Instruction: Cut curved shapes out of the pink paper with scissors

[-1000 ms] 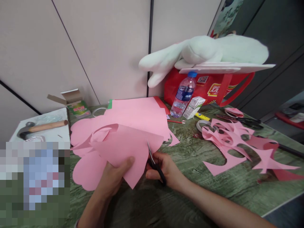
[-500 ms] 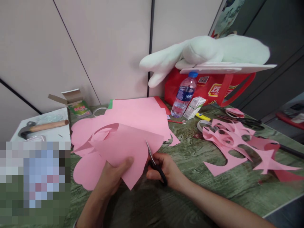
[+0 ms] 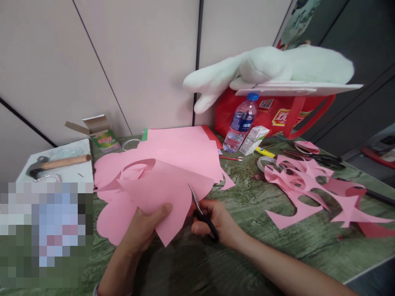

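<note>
- In the head view, my left hand (image 3: 146, 224) holds a pink sheet (image 3: 168, 181), with the thumb lying on its upper face and the other fingers hidden underneath.
- My right hand (image 3: 217, 222) is closed around the black handles of the scissors (image 3: 203, 217); how far these handles are spread, I cannot tell exactly.
- One blade of the scissors lies over the pink sheet, near its right part, and its tip points away from me.
- The pink sheet is in front of me, above the tabletop (image 3: 256, 226); one corner points down towards me between my two hands, and the far left part is curled.
- To the left of this sheet, and partly under it, there are pink rounded shapes (image 3: 112, 222).
- Behind it lies a pile of pink paper (image 3: 182, 142), with a green edge and a red edge showing from below.
- On the right side, pink scraps (image 3: 333, 195) with curved openings lie in a loose heap, just beside a roll of tape (image 3: 261, 163).
- Farther back stand a bottle (image 3: 240, 125) with a blue cap and a small white box (image 3: 254, 139), in front of a red bag (image 3: 226, 109).
- A white plush toy (image 3: 268, 65) rests above the bag.
- At the left, a hammer (image 3: 66, 161) with a wooden handle lies on a white surface, near an opened green box (image 3: 105, 141).
- The lower left corner is pixelated, so I cannot tell its contents.
</note>
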